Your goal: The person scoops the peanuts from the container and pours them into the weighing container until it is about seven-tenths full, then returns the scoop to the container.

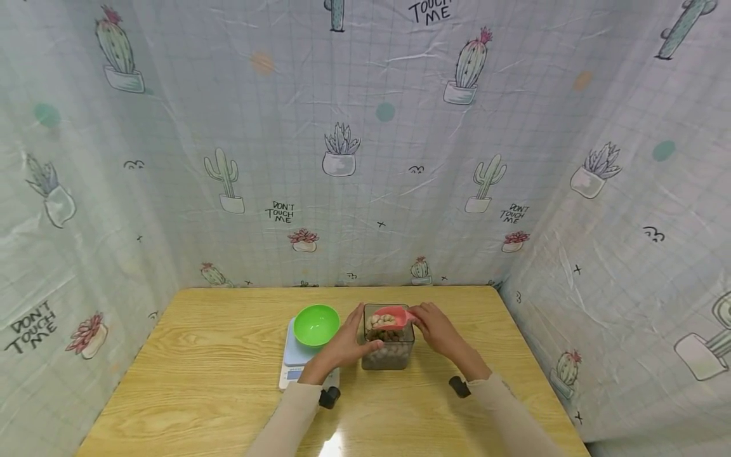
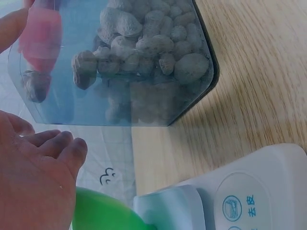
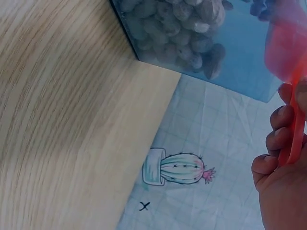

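Note:
A clear square container [image 1: 386, 364] holds unshelled peanuts [image 2: 153, 45] and stands on the table. At its left side my left hand [image 1: 344, 343] holds it, the thumb at the front rim and the fingers along the left wall. My right hand [image 1: 436, 327] grips the handle of a red scoop [image 1: 402, 314], fingers curled round it in the right wrist view. Several peanuts [image 1: 381, 321] lie in the scoop, which is at the container's mouth. Left of the container, a green bowl [image 1: 316, 326] sits on a white kitchen scale [image 1: 295, 358].
The wooden table [image 1: 223, 355] extends to both sides of the container and scale. A cactus-print curtain [image 1: 377, 197] hangs behind the table and along its sides. My left forearm passes over the front part of the scale.

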A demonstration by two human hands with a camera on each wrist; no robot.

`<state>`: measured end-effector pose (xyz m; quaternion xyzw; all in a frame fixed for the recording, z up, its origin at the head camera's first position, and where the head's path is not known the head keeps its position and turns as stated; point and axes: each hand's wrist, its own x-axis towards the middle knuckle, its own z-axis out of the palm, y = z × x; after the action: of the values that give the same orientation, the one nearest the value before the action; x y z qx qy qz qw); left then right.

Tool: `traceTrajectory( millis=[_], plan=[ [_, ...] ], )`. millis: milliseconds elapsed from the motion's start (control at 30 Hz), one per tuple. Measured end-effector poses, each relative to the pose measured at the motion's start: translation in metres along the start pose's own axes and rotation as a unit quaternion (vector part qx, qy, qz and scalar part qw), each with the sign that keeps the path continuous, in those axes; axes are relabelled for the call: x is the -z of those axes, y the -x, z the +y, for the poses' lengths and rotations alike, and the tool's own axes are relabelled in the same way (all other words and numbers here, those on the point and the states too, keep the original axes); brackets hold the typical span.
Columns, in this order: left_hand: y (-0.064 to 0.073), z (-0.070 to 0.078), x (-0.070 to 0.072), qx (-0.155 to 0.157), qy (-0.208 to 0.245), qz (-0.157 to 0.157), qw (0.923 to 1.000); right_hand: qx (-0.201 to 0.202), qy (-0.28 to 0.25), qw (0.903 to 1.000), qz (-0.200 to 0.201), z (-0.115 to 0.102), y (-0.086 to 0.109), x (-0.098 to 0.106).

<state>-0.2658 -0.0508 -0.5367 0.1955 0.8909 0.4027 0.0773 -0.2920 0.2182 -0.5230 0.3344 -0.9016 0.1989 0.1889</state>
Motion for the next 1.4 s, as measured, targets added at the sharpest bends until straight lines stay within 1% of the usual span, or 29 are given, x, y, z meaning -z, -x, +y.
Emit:
traceTrajectory(
  millis=[133,233,367,533,700,867,967,1100,1267,1400],
  plan=[
    [0.000,-0.001,0.000,-0.003,-0.002,0.005,1.0000,-0.027,-0.018,0.9995,-0.001,0.001,0.002,0.002],
    [0.001,-0.001,0.001,-0.005,0.001,0.007,1.0000,-0.043,-0.020,0.9989,-0.005,0.003,0.002,0.004],
    [0.003,0.001,0.004,-0.015,-0.008,0.018,0.9997,-0.051,-0.016,0.9985,-0.004,0.005,0.001,0.007],
    [0.008,0.008,0.016,-0.024,-0.025,0.037,0.9987,-0.041,-0.012,0.9991,0.004,0.003,-0.007,0.017],
    [0.014,0.012,0.030,-0.021,-0.016,0.054,0.9982,-0.026,-0.016,0.9995,-0.003,-0.003,-0.022,0.027],
    [0.020,0.007,0.045,-0.009,-0.021,0.065,0.9976,-0.024,-0.027,0.9993,-0.010,-0.012,-0.037,0.034],
    [0.023,0.005,0.055,-0.007,-0.028,0.070,0.9971,-0.016,-0.024,0.9996,-0.007,-0.016,-0.044,0.034],
    [0.028,-0.001,0.067,-0.002,-0.050,0.086,0.9951,-0.003,-0.020,0.9998,-0.005,-0.022,-0.052,0.030],
    [0.035,-0.012,0.079,0.015,-0.071,0.094,0.9929,-0.017,-0.027,0.9993,-0.019,-0.032,-0.062,0.026],
    [0.040,-0.021,0.086,0.015,-0.072,0.104,0.9919,-0.024,-0.038,0.9985,-0.032,-0.040,-0.072,0.019]
  ],
)
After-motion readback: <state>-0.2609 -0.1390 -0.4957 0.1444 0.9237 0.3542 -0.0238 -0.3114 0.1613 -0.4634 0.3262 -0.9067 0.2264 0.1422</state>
